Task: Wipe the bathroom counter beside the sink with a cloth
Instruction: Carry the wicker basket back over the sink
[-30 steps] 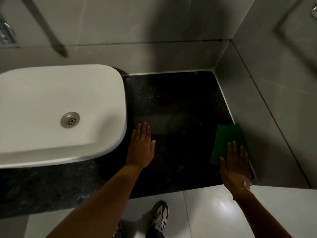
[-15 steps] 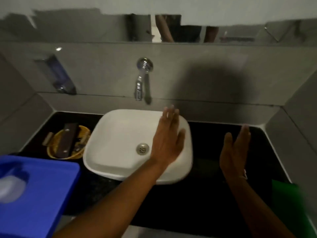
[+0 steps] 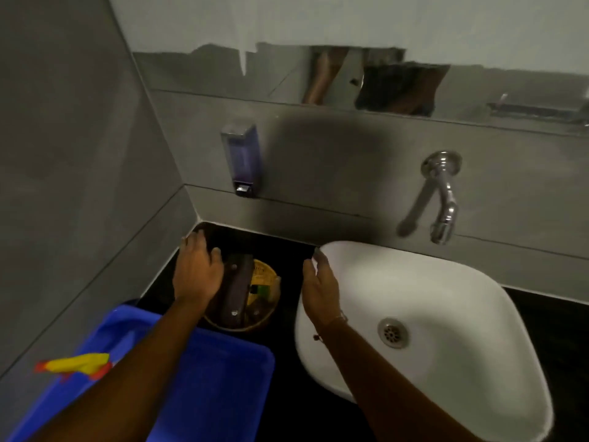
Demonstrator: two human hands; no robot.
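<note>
The black counter [image 3: 287,250] runs left of the white sink [image 3: 446,314]. No cloth is in view. My left hand [image 3: 197,269] lies with bent fingers over the left rim of a yellow basket [image 3: 264,314] that holds a dark brown object [image 3: 237,288]; whether it grips the rim is hidden. My right hand [image 3: 318,282] hovers flat and empty between the basket and the sink's left edge, fingers stretched toward the wall.
A blue plastic tray [image 3: 207,378] sits at the counter's front left, with a yellow and red item [image 3: 76,363] in it. A soap dispenser [image 3: 242,157] and a chrome tap [image 3: 443,199] are on the back wall. Grey tiled wall closes the left side.
The view swung from the right side of the counter, past the sink, to the left side. Both hands left the green cloth and moved left to the basket; the cloth is out of view.
</note>
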